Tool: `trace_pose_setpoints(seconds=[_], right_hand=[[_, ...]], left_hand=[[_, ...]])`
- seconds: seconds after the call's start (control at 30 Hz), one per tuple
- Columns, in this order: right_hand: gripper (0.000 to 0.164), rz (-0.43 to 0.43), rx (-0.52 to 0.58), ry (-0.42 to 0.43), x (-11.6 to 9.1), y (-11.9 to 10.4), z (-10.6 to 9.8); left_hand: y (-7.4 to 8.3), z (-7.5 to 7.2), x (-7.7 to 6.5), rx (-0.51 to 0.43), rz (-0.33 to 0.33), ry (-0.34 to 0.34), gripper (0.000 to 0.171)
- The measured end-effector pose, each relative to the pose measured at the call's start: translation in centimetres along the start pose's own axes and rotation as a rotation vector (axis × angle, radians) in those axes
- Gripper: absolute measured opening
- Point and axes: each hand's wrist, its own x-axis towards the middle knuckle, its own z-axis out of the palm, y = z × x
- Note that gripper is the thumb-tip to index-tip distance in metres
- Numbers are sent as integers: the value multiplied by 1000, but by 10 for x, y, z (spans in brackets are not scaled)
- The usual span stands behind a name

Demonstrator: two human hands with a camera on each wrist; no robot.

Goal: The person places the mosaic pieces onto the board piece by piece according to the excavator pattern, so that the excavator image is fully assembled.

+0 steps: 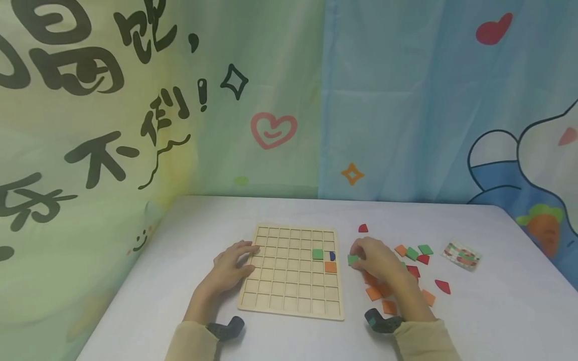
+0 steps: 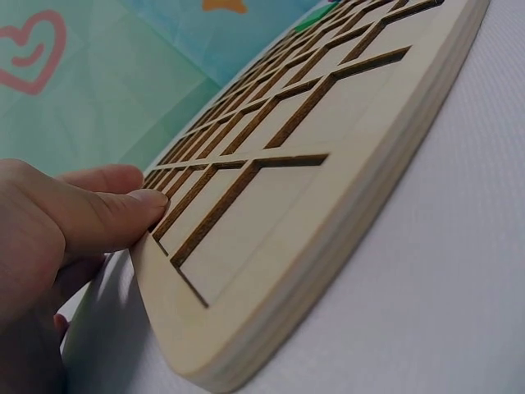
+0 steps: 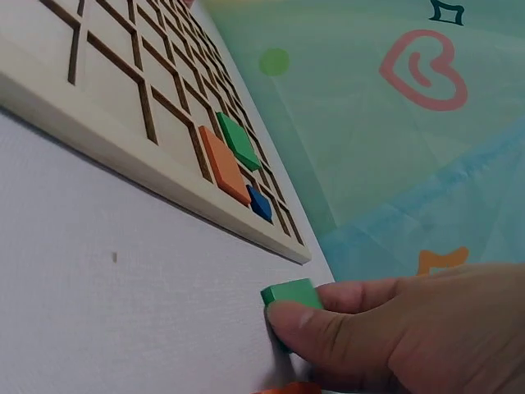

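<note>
A light wooden grid board lies flat on the table. My left hand rests at its left edge, with thumb and fingers reaching onto the rim; in the left wrist view the thumb touches the border beside the grooves. Just off the board's right side, my right hand pinches a green square tile between thumb and fingers. Near the board's right edge sit a green square tile, a blue half-round tile and an orange square tile.
Several loose orange tiles and red tiles lie around my right hand and forearm, partly hidden beneath it. Beyond them are green tiles and a printed card. A printed curtain hangs behind the table.
</note>
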Motion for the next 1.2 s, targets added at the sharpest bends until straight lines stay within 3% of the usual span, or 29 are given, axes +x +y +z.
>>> trace_pose_setpoints(seconds=[0.17, 0.3, 0.43, 0.63, 0.93, 1.2], right_hand=[[15, -55, 29, 130, 1, -5, -1], [11, -128, 92, 229, -1, -25, 4], [7, -189, 149, 208, -4, -46, 20], [5, -213, 139, 192, -7, -54, 40], [6, -223, 56, 180, -9, -58, 44], [10, -265, 24, 218, -7, -61, 48]], left_hand=[[0, -1, 0, 5, -4, -4, 46], [0, -2, -1, 11, -5, -4, 46], [-1, -2, 0, 13, -6, 1, 45], [0, 0, 1, 6, -16, -5, 45], [0, 0, 0, 5, -18, -1, 45], [-1, 1, 0, 1, -13, 0, 45]])
